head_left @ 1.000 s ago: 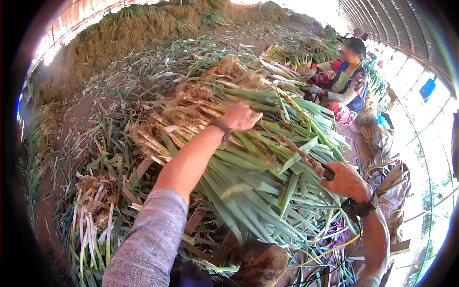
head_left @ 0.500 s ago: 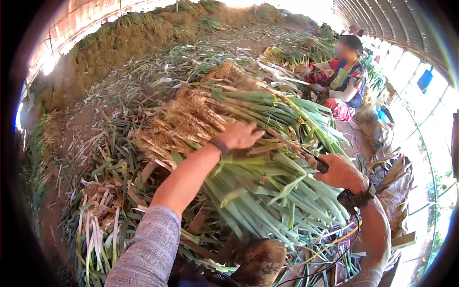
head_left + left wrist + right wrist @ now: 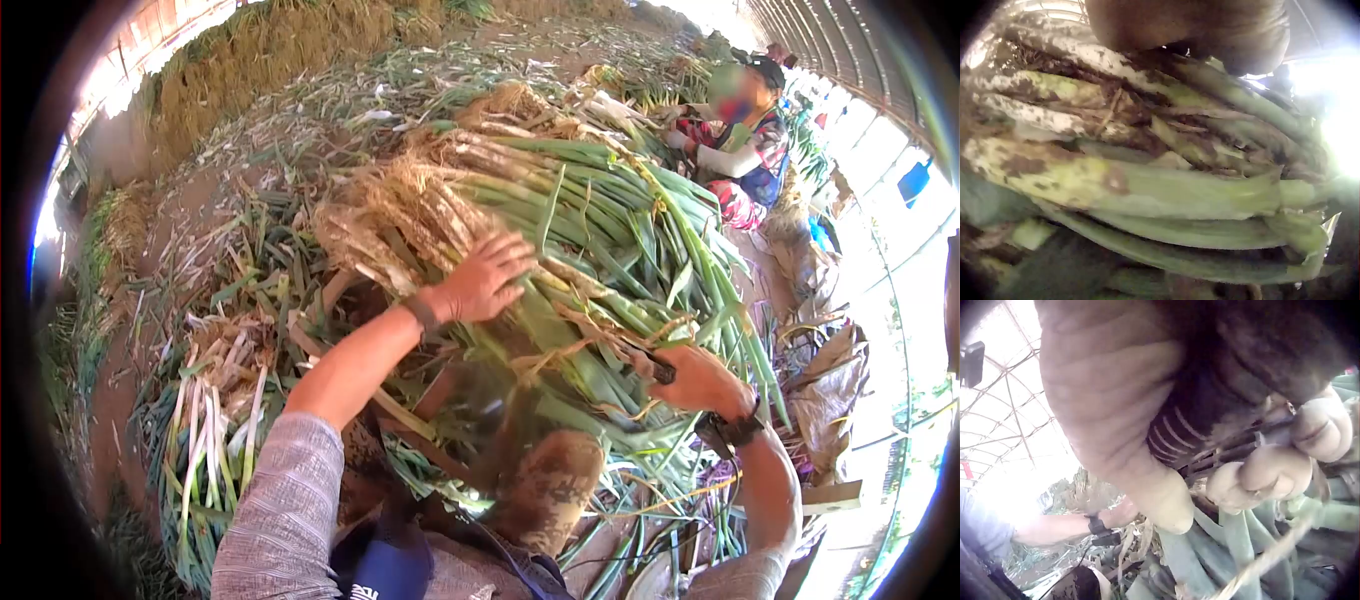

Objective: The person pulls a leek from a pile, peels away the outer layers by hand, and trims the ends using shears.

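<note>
A large heap of leeks [image 3: 610,225] lies before me, roots to the left and green leaves to the right. My left hand [image 3: 485,275] rests on the near leeks with its fingers spread, just right of the roots [image 3: 400,205]. In the left wrist view the hand [image 3: 1191,31] overlaps soil-stained leek stalks [image 3: 1116,181]. At the right, my right hand [image 3: 700,378] grips a tool by its dark ribbed handle [image 3: 1179,434]. Its fingers curl round the handle low over the leaves. A narrow brown part of the tool points toward the leaves, partly lost among them.
Another person [image 3: 745,140] sits at the far right beside the heap. Loose leeks [image 3: 215,430] lie at the left. My knee [image 3: 555,490] is close in front of the heap. Crumpled sacking [image 3: 835,390] and a yellow cord [image 3: 660,505] lie at the right; leaf scraps cover the ground behind.
The head view has tilted down. My left hand has spread its fingers over the stalks, and the near leaves have shifted away from my knee. The right hand keeps its grip on the tool.
</note>
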The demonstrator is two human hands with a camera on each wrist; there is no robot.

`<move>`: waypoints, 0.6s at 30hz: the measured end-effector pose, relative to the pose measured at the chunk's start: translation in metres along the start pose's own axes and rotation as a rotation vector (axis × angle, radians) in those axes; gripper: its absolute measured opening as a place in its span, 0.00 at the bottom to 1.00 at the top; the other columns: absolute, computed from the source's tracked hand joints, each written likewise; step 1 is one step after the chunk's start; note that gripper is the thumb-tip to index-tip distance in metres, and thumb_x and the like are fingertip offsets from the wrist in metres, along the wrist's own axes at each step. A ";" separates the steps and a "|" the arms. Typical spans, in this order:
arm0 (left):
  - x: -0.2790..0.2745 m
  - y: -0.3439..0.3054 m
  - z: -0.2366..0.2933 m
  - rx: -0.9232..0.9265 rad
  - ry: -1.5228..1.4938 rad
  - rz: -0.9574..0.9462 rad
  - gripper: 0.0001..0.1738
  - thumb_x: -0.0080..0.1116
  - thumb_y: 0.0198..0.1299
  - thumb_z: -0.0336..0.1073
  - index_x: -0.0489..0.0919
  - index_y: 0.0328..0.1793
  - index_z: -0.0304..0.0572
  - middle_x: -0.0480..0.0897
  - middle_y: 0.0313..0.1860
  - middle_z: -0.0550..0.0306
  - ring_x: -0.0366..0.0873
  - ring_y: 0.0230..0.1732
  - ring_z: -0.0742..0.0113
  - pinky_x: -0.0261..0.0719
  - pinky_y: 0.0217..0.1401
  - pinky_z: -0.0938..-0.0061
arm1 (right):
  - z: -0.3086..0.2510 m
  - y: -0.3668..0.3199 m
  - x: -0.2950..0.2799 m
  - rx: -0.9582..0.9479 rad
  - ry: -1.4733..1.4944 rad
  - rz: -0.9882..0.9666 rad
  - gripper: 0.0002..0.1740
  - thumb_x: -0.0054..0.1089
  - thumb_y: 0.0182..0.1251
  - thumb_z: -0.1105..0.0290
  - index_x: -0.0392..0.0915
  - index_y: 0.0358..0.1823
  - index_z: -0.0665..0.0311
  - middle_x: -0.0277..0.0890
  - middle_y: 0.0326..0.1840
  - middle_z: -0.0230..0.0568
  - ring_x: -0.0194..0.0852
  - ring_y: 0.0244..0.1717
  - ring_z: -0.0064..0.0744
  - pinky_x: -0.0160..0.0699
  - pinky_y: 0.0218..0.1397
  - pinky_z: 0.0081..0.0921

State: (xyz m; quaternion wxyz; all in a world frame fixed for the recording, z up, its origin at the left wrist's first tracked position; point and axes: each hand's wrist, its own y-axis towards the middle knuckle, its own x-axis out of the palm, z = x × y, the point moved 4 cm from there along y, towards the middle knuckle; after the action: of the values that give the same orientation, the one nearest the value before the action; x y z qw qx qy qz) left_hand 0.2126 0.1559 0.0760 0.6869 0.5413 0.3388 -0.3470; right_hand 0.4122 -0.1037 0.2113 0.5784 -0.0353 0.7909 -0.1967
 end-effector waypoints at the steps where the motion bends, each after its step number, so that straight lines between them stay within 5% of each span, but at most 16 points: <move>1: -0.001 0.002 -0.001 -0.008 -0.012 0.004 0.29 0.49 0.72 0.52 0.70 0.73 0.46 0.65 0.76 0.45 0.50 0.82 0.49 0.38 0.85 0.47 | -0.003 -0.004 0.001 0.024 -0.014 0.005 0.20 0.64 0.55 0.53 0.82 0.41 0.61 0.81 0.35 0.55 0.81 0.39 0.58 0.76 0.44 0.48; 5: -0.014 0.015 -0.008 -0.021 0.047 0.022 0.29 0.54 0.70 0.51 0.70 0.72 0.46 0.64 0.77 0.46 0.48 0.83 0.49 0.37 0.85 0.45 | -0.015 -0.027 -0.010 0.114 -0.082 0.095 0.18 0.61 0.60 0.54 0.82 0.40 0.62 0.81 0.31 0.56 0.81 0.36 0.59 0.77 0.42 0.49; 6: -0.016 0.016 -0.008 -0.059 0.051 0.031 0.29 0.55 0.69 0.50 0.71 0.72 0.46 0.64 0.76 0.46 0.48 0.82 0.47 0.38 0.85 0.45 | -0.011 -0.033 -0.007 0.061 -0.098 0.195 0.22 0.61 0.65 0.50 0.79 0.31 0.64 0.76 0.23 0.56 0.76 0.26 0.59 0.73 0.35 0.49; 7: -0.018 0.017 -0.008 -0.096 0.057 0.044 0.29 0.57 0.68 0.50 0.72 0.71 0.46 0.64 0.76 0.46 0.48 0.82 0.46 0.39 0.85 0.46 | -0.006 -0.041 -0.004 0.069 -0.104 0.198 0.22 0.61 0.65 0.50 0.79 0.31 0.64 0.76 0.23 0.56 0.76 0.26 0.59 0.73 0.35 0.49; 13: -0.032 -0.011 0.007 -0.166 0.107 0.112 0.31 0.62 0.64 0.50 0.73 0.69 0.43 0.65 0.74 0.48 0.47 0.82 0.44 0.44 0.85 0.47 | -0.010 -0.054 0.016 -0.047 -0.146 -0.047 0.19 0.64 0.58 0.54 0.79 0.36 0.64 0.79 0.29 0.55 0.78 0.34 0.59 0.74 0.40 0.47; 17: -0.031 -0.034 0.000 -0.200 0.072 0.167 0.31 0.62 0.63 0.49 0.74 0.68 0.43 0.65 0.74 0.49 0.48 0.81 0.45 0.47 0.84 0.47 | -0.012 -0.050 -0.001 -0.067 0.075 0.000 0.20 0.68 0.55 0.56 0.80 0.40 0.65 0.79 0.28 0.53 0.80 0.31 0.51 0.75 0.37 0.42; 18: -0.031 -0.041 -0.003 -0.250 0.075 0.160 0.30 0.62 0.63 0.49 0.74 0.68 0.43 0.65 0.74 0.49 0.48 0.81 0.45 0.48 0.83 0.47 | -0.007 -0.049 -0.007 0.003 0.050 0.049 0.21 0.74 0.52 0.58 0.80 0.41 0.65 0.76 0.27 0.44 0.75 0.30 0.38 0.73 0.38 0.38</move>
State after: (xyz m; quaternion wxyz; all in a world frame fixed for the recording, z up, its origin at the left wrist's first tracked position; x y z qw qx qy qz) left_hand 0.1614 0.1556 0.0809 0.7615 0.4893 0.3604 -0.2256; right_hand 0.3998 -0.1444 0.2368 0.5633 -0.0104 0.8054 -0.1844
